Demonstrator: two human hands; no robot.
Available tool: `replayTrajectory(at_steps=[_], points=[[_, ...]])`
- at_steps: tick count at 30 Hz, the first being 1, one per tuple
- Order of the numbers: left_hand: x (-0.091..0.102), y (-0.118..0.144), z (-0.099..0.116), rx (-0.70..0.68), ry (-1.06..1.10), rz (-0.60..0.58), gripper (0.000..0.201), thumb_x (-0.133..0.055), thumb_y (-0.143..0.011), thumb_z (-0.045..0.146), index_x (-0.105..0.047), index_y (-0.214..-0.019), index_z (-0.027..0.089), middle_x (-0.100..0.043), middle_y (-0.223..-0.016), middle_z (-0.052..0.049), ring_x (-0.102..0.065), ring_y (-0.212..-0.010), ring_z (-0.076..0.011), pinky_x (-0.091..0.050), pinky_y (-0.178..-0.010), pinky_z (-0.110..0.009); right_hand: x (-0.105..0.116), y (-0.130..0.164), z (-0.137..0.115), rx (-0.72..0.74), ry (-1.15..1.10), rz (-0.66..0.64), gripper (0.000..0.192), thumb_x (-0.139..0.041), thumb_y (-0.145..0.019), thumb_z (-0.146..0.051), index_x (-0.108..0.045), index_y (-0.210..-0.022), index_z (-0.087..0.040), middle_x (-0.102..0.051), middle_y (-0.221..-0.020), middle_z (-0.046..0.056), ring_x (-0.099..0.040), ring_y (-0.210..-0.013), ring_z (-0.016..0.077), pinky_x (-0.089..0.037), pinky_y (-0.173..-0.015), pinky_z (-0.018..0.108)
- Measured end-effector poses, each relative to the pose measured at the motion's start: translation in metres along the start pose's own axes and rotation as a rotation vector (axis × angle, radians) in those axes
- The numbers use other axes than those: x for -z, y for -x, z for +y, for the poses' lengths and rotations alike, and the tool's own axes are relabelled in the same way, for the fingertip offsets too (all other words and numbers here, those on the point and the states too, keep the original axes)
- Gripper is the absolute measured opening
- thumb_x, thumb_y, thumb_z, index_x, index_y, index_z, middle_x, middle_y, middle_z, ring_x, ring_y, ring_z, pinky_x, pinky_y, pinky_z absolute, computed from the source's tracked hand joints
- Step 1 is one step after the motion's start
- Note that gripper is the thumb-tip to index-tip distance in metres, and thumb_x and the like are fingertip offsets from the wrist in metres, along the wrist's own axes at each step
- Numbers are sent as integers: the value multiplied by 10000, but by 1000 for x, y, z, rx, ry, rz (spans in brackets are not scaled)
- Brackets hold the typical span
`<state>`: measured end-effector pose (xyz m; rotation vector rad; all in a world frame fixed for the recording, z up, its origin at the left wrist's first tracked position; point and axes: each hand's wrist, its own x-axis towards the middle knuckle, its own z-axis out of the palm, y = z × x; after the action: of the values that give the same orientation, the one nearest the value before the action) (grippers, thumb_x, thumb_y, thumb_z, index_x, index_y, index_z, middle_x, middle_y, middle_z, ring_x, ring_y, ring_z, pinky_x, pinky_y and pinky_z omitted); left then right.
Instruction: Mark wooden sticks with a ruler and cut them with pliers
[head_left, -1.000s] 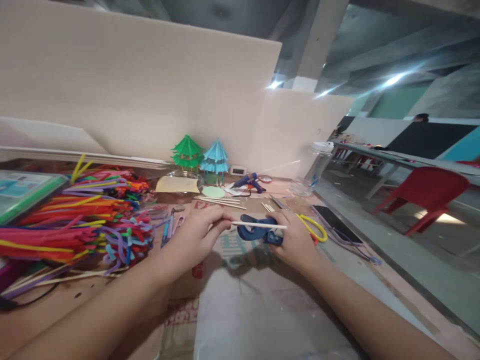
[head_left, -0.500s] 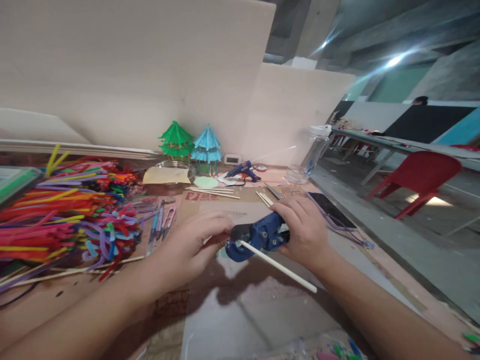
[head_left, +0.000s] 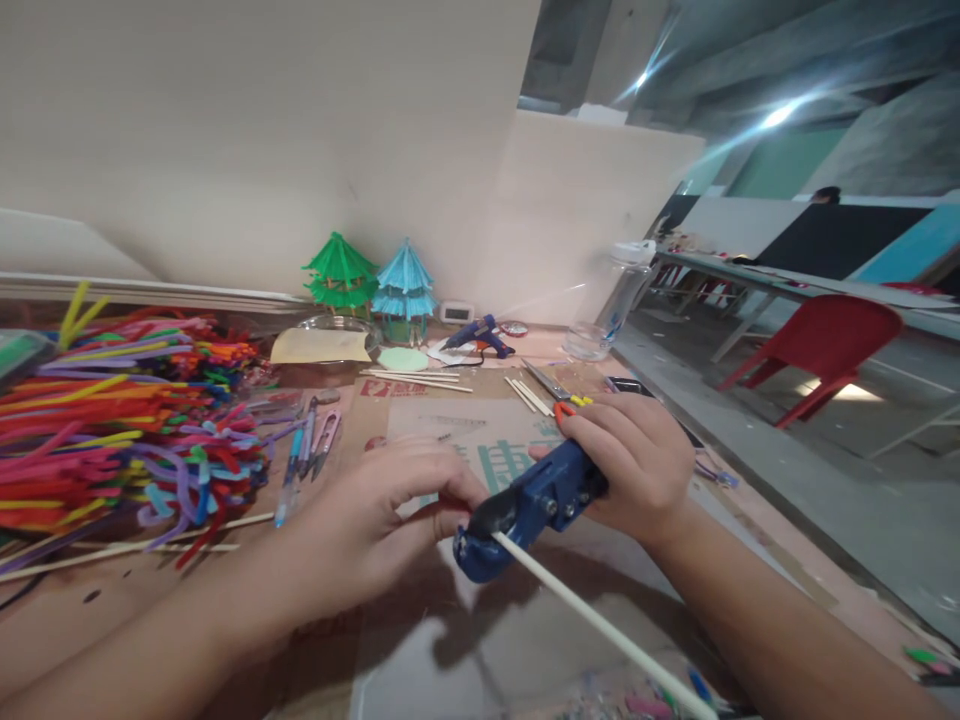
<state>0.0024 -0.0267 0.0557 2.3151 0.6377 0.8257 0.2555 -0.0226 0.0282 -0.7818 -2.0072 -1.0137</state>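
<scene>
In my right hand (head_left: 641, 465) is a blue pipe cutter (head_left: 551, 505), its handles wrapped by my fingers. A pale, thin wooden stick (head_left: 600, 622) sits in the cutter's jaws and slants down towards the lower right. My left hand (head_left: 405, 510) pinches at the far side of the jaws, where the stick's other end is hidden by the fingers and the cutter. Beyond the cutter, several short cut sticks (head_left: 529, 395) lie beside scissors (head_left: 551, 382). More long sticks (head_left: 416, 380) rest to their left.
Bundles of coloured pipe cleaners (head_left: 90, 430) fill the left side. At the back stand a green tiered model (head_left: 339, 275), a blue one (head_left: 405, 285), a glue gun (head_left: 480, 335) and a clear bottle (head_left: 611, 300). Pens and thread snips (head_left: 324, 445) lie left of the cardboard. A red chair (head_left: 825, 345) stands beyond.
The cutter has moved slightly down and towards me, its handles now closer together. More of the stick's length reaches to the lower right. My right hand has shifted right, over the phone.
</scene>
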Motion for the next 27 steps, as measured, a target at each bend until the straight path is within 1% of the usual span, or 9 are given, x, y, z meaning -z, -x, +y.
replayTrajectory(at_steps=[4, 7, 11, 15, 19, 23, 27], points=[[-1, 0, 4, -10, 75, -30, 157, -555, -877, 186, -646, -761, 240, -695, -764, 15, -627, -728, -128, -470, -670, -216, 4, -2, -1, 33, 0, 29, 112, -585, -843, -191, -559, -948, -218, -649, -690, 28, -613, -716, 209, -483, -692, 336], [-1, 0, 5, -26, 92, -63, 159, -565, -876, 165, -650, -757, 229, -696, -757, 13, -619, -716, -120, -461, -658, -210, 5, -4, -2, 56, -1, 56, 111, -628, -834, -197, -562, -924, -193, -649, -673, 37, -604, -702, 208, -483, -665, 328], [0, 0, 3, -53, 96, -100, 146, -560, -886, 142, -642, -776, 194, -693, -781, 8, -606, -734, -99, -445, -673, -190, 3, -4, -1, 62, 0, 93, 122, -663, -836, -258, -572, -883, -191, -650, -666, 36, -602, -683, 201, -484, -656, 322], [1, 1, 3, -52, 102, -110, 127, -571, -886, 149, -639, -784, 185, -683, -781, 15, -596, -737, -88, -438, -687, -183, 3, -4, -1, 54, -1, 78, 116, -662, -828, -232, -580, -895, -187, -660, -689, 54, -614, -709, 215, -497, -674, 334], [1, 1, 6, -8, 131, -106, 145, -565, -891, 152, -633, -766, 178, -672, -762, 21, -598, -733, -82, -439, -684, -174, 3, -4, -2, 20, -60, 62, 126, -633, -830, -226, -580, -937, -185, -648, -698, 57, -620, -718, 217, -516, -731, 353], [-1, 0, 8, 0, 149, -107, 134, -567, -890, 158, -635, -776, 174, -668, -762, 22, -602, -732, -81, -445, -690, -169, 4, -3, -3, 18, -79, 24, 108, -625, -846, -255, -568, -908, -188, -628, -662, 43, -605, -641, 193, -477, -631, 308], [-1, 1, 9, 16, 156, -125, 139, -562, -887, 145, -635, -773, 176, -672, -766, 24, -605, -739, -82, -446, -696, -170, 5, -2, -3, 22, -108, 14, 113, -628, -862, -272, -557, -875, -185, -623, -638, 36, -591, -592, 180, -450, -596, 302]])
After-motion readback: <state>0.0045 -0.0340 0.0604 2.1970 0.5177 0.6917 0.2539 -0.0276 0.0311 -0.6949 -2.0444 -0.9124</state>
